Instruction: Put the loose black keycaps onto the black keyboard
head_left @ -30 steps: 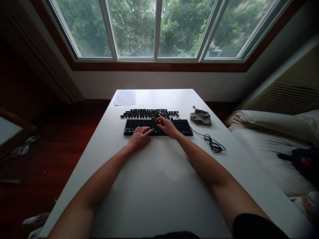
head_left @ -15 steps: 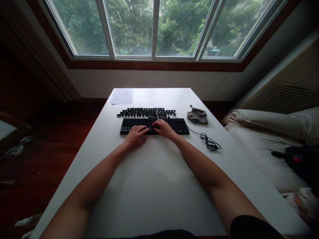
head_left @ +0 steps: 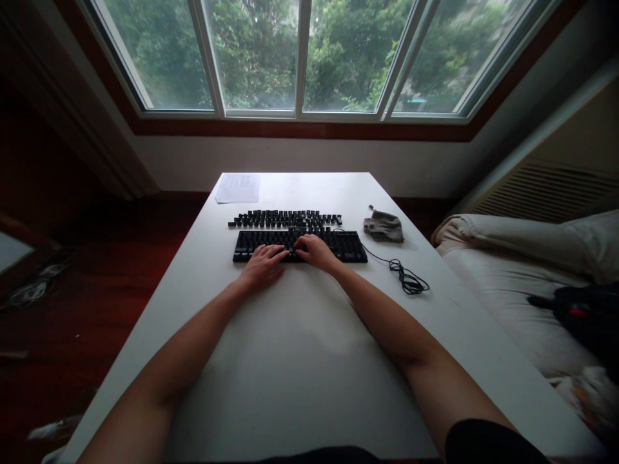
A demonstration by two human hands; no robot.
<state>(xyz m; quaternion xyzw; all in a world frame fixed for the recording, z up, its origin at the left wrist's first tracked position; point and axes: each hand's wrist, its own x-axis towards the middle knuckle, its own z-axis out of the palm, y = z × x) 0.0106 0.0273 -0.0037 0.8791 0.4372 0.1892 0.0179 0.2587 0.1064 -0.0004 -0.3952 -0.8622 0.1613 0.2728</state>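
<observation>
A black keyboard (head_left: 351, 248) lies across the white table (head_left: 300, 361). My left hand (head_left: 264, 263) rests with fingers stretched out over the keyboard's front left part, its heel near the tabletop. Close beside it, my right hand (head_left: 314, 250) is bent down over the middle of the keyboard, thumb and fingers drawn together in a pinch. Whatever lies between those fingertips is too small and dark to make out. Just behind the keyboard, several loose black keycaps (head_left: 275, 218) are laid out in rows.
To the right lie a crumpled grey cloth pouch (head_left: 383, 227) and the bundled black cable (head_left: 409, 280). Sheets of paper (head_left: 238, 189) sit at the far left corner. A light-coloured sofa (head_left: 503, 283) stands along the right side, with a window (head_left: 300, 58) beyond the table.
</observation>
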